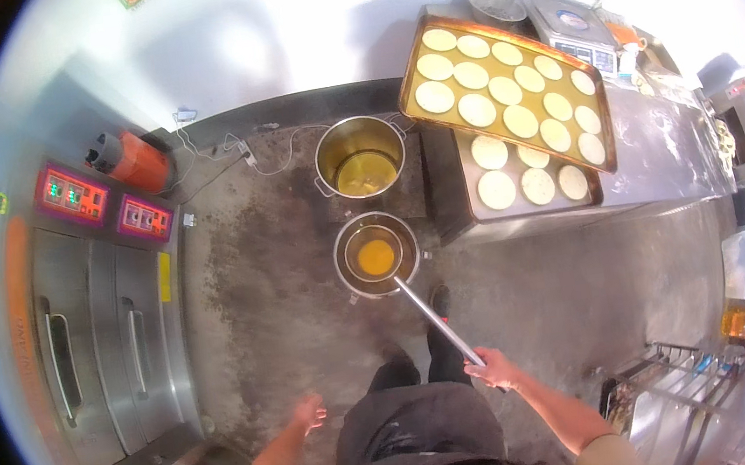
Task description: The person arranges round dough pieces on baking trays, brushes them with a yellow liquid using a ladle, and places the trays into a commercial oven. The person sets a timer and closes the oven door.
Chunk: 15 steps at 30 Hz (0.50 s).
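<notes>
My right hand (492, 369) is wrapped round the long steel handle (439, 322) of a round ladle or strainer (396, 267); its head sits inside a steel pot (347, 283) on the floor, with orange-yellow liquid (375, 257) in the middle. My left hand (309, 411) hangs at my left side, fingers loosely apart and holding nothing. Beyond that pot stands a taller steel pot (325, 159) with yellow liquid low inside. To the right, a tray (423, 117) of pale flat dough rounds lies tilted over another tray (511, 211) of similar rounds on a steel table (646, 168).
Steel ovens (100, 353) with control panels line the left, an orange machine (145, 164) behind them. A scale (572, 18) stands behind the trays. Cables and a power strip (250, 157) lie on the floor by the back wall. A wire rack (694, 388) is at the lower right.
</notes>
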Available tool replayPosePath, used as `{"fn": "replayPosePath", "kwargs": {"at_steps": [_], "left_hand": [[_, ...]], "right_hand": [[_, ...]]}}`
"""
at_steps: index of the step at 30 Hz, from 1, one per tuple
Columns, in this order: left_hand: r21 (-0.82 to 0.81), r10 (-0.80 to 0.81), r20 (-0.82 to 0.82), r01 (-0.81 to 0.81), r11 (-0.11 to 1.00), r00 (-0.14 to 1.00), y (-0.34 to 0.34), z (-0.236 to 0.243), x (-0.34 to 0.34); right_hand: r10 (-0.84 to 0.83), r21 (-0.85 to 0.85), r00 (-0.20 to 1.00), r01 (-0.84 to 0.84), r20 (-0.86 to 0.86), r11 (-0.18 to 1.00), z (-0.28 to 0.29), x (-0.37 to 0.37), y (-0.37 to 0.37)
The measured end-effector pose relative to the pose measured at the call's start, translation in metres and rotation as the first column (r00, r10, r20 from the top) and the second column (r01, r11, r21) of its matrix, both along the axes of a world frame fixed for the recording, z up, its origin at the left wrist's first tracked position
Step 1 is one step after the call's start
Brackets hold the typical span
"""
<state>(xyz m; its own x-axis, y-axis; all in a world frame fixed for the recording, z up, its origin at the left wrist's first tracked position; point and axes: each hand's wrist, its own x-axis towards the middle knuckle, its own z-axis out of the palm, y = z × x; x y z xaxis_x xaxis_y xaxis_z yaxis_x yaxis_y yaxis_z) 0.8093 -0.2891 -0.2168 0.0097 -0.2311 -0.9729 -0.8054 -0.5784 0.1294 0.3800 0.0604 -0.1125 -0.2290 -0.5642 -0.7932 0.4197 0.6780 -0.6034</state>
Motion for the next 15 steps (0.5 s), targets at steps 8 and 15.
{"fn": "replayPosePath", "kwargs": {"at_steps": [8, 15], "left_hand": [[0.002, 0.013, -0.014, -0.013, 1.000, 1.000, 0.021, 0.060, 0.048], [0.008, 0.030, -0.137, -0.029, 1.000, 0.990, -0.007, 0.055, 0.028]], "right_hand": [[-0.068, -0.109, 0.998, 0.067, -0.004, 0.992, 0.071, 0.018, 0.002], [-0.073, -0.134, 0.997, 0.070, -0.020, 0.988, 0.126, 0.014, 0.009]]}}
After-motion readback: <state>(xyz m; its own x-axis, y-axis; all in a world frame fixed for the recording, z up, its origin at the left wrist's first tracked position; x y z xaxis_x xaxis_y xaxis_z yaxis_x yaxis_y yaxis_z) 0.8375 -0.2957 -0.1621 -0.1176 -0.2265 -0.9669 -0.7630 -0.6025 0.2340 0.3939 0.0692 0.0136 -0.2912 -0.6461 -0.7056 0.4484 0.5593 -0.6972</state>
